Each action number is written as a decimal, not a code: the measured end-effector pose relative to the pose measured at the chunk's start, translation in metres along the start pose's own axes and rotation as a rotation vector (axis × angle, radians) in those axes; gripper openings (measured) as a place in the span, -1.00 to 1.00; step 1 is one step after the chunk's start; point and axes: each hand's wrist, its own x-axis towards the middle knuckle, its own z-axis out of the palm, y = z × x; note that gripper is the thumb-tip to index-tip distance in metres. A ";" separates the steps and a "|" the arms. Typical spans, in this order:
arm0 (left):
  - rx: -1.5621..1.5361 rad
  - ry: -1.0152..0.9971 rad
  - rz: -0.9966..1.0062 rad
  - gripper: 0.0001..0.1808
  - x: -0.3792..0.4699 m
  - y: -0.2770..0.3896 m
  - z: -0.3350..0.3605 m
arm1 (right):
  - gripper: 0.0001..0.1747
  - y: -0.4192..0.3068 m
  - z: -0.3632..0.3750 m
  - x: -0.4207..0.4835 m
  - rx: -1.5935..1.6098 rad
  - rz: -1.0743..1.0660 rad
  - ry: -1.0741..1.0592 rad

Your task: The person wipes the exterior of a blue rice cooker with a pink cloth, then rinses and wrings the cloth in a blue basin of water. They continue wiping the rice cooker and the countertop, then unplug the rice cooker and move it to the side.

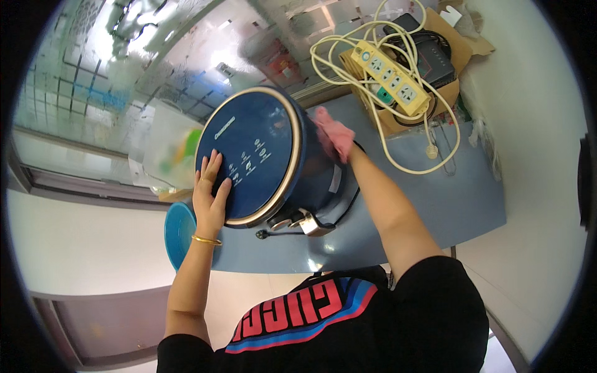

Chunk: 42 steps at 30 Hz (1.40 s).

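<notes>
A dark blue round kitchen appliance [254, 158] with a gold-coloured rim and icons on its face stands tilted on a blue-grey table [419, 196]. My left hand [210, 189] lies flat on the face near its left edge, thumb apart from the fingers; a gold bangle circles the wrist. Against the appliance's right side, my right hand [343, 140] presses a pink cloth [335, 133], which covers most of the fingers. Below the body are a metal-coloured fitting [315, 224] and a black power cord with its plug [262, 234].
A blue plastic basin [179, 235] stands at the left table edge, near a translucent bag [170, 144]. At the back right, a cardboard box [450, 93] holds a black device [429, 60] and a yellow power strip [391, 77] whose looped cable hangs over the table.
</notes>
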 end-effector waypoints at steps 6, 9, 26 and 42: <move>0.030 0.025 0.014 -0.47 -0.004 -0.010 0.002 | -0.56 0.075 0.019 -0.123 0.674 0.437 0.431; 0.062 0.052 0.013 -0.47 -0.012 -0.019 0.002 | -0.52 -0.002 0.023 -0.144 1.555 0.398 -0.142; -0.414 0.367 0.308 -0.35 -0.085 -0.088 0.031 | -0.42 -0.130 -0.061 -0.222 -0.427 0.505 0.231; -0.054 0.197 0.527 -0.28 -0.060 -0.086 -0.002 | -0.63 -0.180 0.043 -0.206 -0.278 0.719 -0.092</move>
